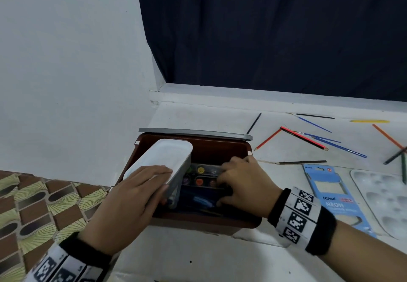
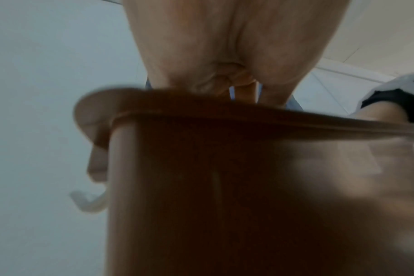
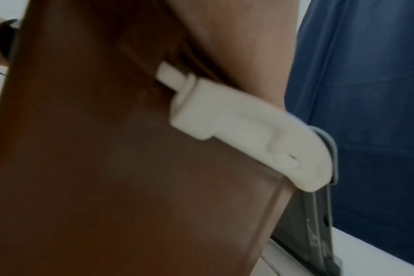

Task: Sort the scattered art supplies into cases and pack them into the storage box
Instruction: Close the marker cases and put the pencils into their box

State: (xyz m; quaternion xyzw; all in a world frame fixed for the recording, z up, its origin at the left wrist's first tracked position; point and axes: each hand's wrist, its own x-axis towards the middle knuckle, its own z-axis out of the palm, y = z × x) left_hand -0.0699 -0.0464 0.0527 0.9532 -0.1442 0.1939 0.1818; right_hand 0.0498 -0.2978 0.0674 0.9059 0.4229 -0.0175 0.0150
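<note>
Reaching over the near rim of the brown box (image 1: 246,149), both hands work inside it. The left hand (image 1: 130,202) grips a white case (image 1: 163,160), fingers laid flat along its lid and thumb curled round its near end; the case stands tilted, its near end down in the left part of the box and its far end raised above the left rim. The right hand (image 1: 244,185) sits in the right part of the box with fingers curled down onto a dark tray there, though the head view does not show whether they actually pinch it. Between the hands lies a paint set (image 1: 202,176) with round colour pots, flat in the middle of the box. Both wrist views are blurred and mostly filled by the brown wall of the box (image 2: 225,186); the right wrist view shows a white latch (image 3: 243,130) on its rim. A grey lid (image 1: 198,132) stands just behind the far rim.

The box rests on a white surface (image 1: 198,257) near its left edge. To the right, near the front, lies a blue pencil carton (image 1: 330,191), and beside it, at the right edge, a white palette (image 1: 383,198). Farther back, pencils (image 1: 304,138) and brushes lie scattered toward the far right corner. A patterned floor (image 1: 44,204) shows left of the surface, and a dark curtain (image 1: 264,28) hangs behind.
</note>
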